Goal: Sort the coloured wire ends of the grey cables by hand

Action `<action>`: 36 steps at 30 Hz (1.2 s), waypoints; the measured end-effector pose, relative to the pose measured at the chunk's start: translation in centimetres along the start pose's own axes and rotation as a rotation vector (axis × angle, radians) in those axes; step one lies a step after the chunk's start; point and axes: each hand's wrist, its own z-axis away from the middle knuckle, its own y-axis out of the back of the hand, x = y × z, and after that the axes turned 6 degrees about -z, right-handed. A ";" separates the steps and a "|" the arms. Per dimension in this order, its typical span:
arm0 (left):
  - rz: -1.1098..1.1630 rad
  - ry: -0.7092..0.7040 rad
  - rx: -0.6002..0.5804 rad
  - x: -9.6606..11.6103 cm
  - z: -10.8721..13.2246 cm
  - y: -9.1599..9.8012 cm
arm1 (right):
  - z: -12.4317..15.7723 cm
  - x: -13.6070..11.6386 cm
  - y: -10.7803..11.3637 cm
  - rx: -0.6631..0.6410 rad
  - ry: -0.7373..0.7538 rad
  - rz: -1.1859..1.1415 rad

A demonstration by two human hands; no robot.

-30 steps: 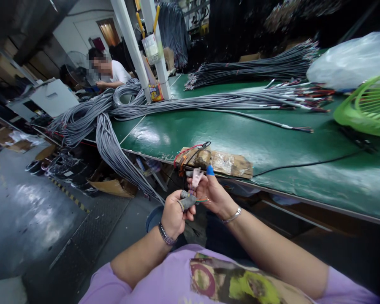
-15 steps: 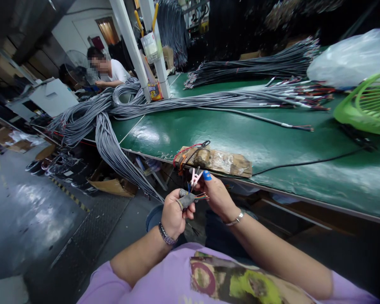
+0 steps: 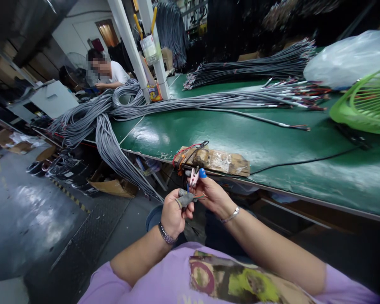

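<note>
My left hand [image 3: 172, 213] is closed round the end of a grey cable [image 3: 184, 198], whose thin coloured wires [image 3: 200, 196] fan out to the right. My right hand [image 3: 213, 195] pinches a small pink crocodile clip [image 3: 194, 176] just above those wires; its index finger wears a blue fingertip cover [image 3: 202, 172]. Both hands are held in front of my lap, just below the edge of the green workbench [image 3: 272, 147]. The clip's red and black leads run up to a taped cardboard block [image 3: 223, 161] on the bench edge.
Thick bundles of grey cables [image 3: 183, 101] lie across the bench and hang off its left end. A single cable [image 3: 256, 119] lies apart. A green plastic fan guard [image 3: 367, 105] and a plastic bag [image 3: 348, 59] sit at right. Another person [image 3: 109, 71] works at the far left.
My right hand has lowered the pink clip slightly toward the wire ends. The left hand keeps its hold on the cable, nearly still.
</note>
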 end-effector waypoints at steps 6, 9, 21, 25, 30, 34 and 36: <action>0.010 0.022 -0.006 -0.1 -0.1 0.0 | -0.1 0.1 0.0 -0.029 0.023 -0.004; 0.011 0.031 -0.008 -0.1 -0.2 0.0 | -0.1 0.1 -0.1 -0.025 0.022 0.005; -0.072 -0.076 0.003 -0.2 -0.1 0.1 | 0.4 -0.2 -0.1 -0.055 -0.074 -0.011; -0.082 -0.076 0.001 -0.3 0.1 0.1 | 0.6 -0.6 -0.2 -0.067 -0.081 0.007; -0.076 -0.081 -0.010 -0.5 0.7 0.3 | 1.0 -1.1 -0.3 -0.061 -0.019 0.073; -0.047 -0.087 0.015 -0.5 0.8 0.4 | 1.0 -1.1 -0.3 -0.068 0.022 0.116; -0.023 -0.081 0.024 -0.4 0.8 0.3 | 0.9 -1.0 -0.2 -0.055 0.033 0.144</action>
